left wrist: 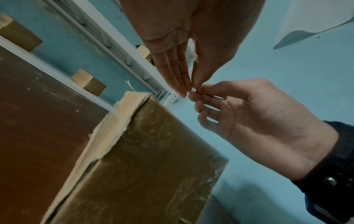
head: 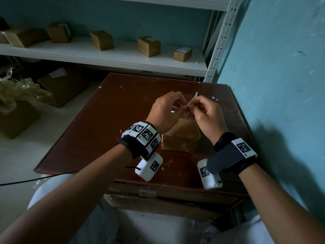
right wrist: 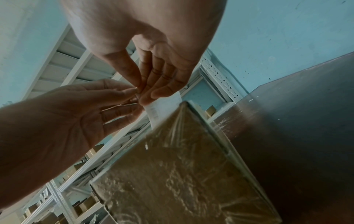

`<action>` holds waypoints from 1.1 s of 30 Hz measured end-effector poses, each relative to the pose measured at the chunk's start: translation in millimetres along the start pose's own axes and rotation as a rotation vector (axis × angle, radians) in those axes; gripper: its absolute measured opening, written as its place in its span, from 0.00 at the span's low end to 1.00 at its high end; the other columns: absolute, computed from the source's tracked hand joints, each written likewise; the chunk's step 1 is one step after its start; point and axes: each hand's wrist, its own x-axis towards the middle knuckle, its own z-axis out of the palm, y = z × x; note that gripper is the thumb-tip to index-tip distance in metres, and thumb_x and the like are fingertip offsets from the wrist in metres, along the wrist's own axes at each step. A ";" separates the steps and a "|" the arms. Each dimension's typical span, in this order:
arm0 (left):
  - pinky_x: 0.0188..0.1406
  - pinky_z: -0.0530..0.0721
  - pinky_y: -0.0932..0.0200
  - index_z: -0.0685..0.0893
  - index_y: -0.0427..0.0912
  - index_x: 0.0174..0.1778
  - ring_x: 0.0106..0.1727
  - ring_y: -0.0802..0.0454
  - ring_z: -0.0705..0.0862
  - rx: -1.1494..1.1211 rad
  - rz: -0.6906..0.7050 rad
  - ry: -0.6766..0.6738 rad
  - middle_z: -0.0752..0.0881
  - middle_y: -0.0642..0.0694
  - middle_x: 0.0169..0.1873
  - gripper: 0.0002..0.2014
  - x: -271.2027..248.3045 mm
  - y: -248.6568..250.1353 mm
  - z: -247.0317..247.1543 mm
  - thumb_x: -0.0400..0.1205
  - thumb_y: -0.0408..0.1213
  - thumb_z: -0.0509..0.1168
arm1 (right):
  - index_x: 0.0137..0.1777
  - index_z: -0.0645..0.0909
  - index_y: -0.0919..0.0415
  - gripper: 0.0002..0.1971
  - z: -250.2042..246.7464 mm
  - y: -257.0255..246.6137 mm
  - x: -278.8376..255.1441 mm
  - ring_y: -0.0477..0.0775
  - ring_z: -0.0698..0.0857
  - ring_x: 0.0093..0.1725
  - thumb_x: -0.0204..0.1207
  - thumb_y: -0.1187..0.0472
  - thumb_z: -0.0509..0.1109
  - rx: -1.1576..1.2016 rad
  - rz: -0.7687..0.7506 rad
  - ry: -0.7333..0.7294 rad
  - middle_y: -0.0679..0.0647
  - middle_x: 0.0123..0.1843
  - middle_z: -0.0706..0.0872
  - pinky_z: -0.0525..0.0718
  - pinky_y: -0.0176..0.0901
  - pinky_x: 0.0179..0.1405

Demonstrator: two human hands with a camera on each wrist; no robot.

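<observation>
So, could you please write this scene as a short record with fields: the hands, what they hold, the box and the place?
Table: dark brown, with white scraps
Box: brown cardboard, wrapped in clear tape, lies on the table
Left hand: pinches the paper slip with thumb and fingertips
Right hand: pinches the same slip, fingertips meeting the left ones
Paper slip: small, white, faint print, held above the box
Shelf: white, behind the table, carries several small boxes

Hands, pair: left hand (head: 165, 110) and right hand (head: 205, 111) were raised above the cardboard box (head: 182, 136), fingertips meeting. Each pinched the white paper slip (right wrist: 164, 106), other fingers loosely curled.
</observation>
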 end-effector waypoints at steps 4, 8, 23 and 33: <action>0.43 0.87 0.57 0.85 0.37 0.44 0.42 0.56 0.86 0.015 0.005 0.023 0.86 0.47 0.41 0.01 -0.4 -1.2 1.2 0.79 0.28 0.68 | 0.46 0.84 0.59 0.07 0.4 1.7 0.3 0.50 0.89 0.44 0.81 0.69 0.66 -0.015 0.001 -0.002 0.53 0.42 0.90 0.89 0.48 0.47; 0.43 0.87 0.57 0.85 0.38 0.44 0.41 0.56 0.86 0.019 0.006 0.018 0.86 0.48 0.41 0.00 -0.5 -0.8 1.0 0.79 0.30 0.69 | 0.46 0.84 0.60 0.07 0.9 0.3 -0.8 0.46 0.88 0.42 0.81 0.69 0.66 -0.026 -0.010 -0.005 0.48 0.39 0.88 0.89 0.46 0.46; 0.43 0.88 0.57 0.86 0.38 0.44 0.42 0.57 0.86 0.018 -0.001 -0.002 0.86 0.48 0.42 0.04 -0.9 -2.0 -0.7 0.76 0.28 0.72 | 0.46 0.83 0.56 0.07 0.9 4.2 0.1 0.49 0.89 0.44 0.82 0.67 0.66 -0.035 0.017 -0.024 0.51 0.41 0.89 0.89 0.51 0.50; 0.43 0.87 0.54 0.87 0.37 0.43 0.41 0.55 0.86 0.035 -0.005 0.003 0.87 0.47 0.41 0.01 -0.7 -3.8 -0.9 0.78 0.30 0.71 | 0.47 0.84 0.59 0.06 3.0 3.7 -0.4 0.48 0.89 0.42 0.82 0.68 0.66 -0.022 0.016 -0.017 0.51 0.40 0.89 0.88 0.43 0.45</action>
